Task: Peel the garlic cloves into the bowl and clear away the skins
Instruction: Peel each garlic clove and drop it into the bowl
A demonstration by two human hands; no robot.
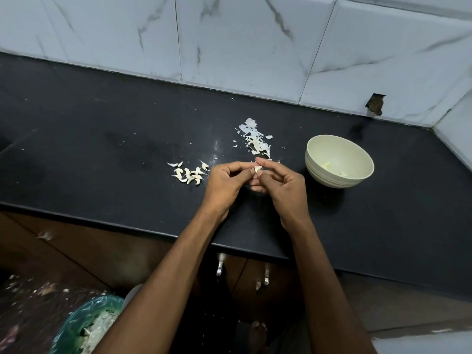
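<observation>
My left hand [226, 183] and my right hand [283, 186] meet over the black counter [102, 149], and both pinch one garlic clove [258, 169] between their fingertips. Several unpeeled cloves [190, 173] lie in a small cluster just left of my left hand. A heap of papery white skins [255, 137] sits on the counter just beyond my hands. To the right stands a pale cream bowl [313, 152] holding two peeled cloves [334, 169].
A marble-tiled wall [242, 42] runs along the back of the counter and turns at the right corner. Below the counter's front edge, at lower left, a bin with a green liner [86, 325] holds scraps. Cabinet handles [221, 267] hang under the counter.
</observation>
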